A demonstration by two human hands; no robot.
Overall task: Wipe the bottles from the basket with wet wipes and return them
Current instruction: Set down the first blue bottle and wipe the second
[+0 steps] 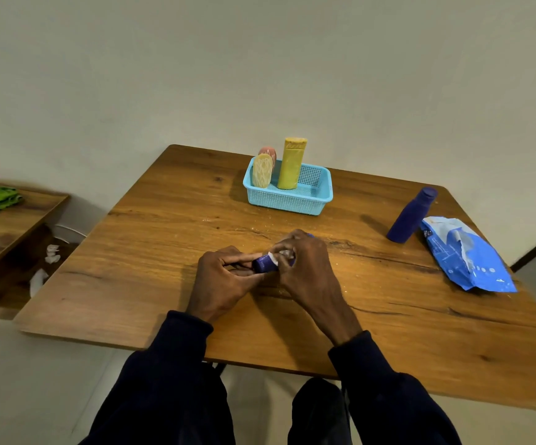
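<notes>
The wooden worktop point(164, 239) carries a blue basket point(319, 200) at its far side, holding a tall yellow bottle point(290, 165) and two shorter ones. At the right lie a wipes pack point(472, 255) and a standing dark blue bottle point(411, 216). Near the middle, the left hand point(221, 281) has its fingers closed round a small purple bottle point(264, 263), while the right hand point(308, 268) presses a wet wipe point(281, 255) against it. The bottle looks light, stiff and likely slippery when damp, so holding its base end seems wisest.

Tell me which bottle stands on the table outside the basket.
The dark blue bottle, upright beside the wipes pack. Three others stand in the basket; a small purple one is in hand.
</notes>
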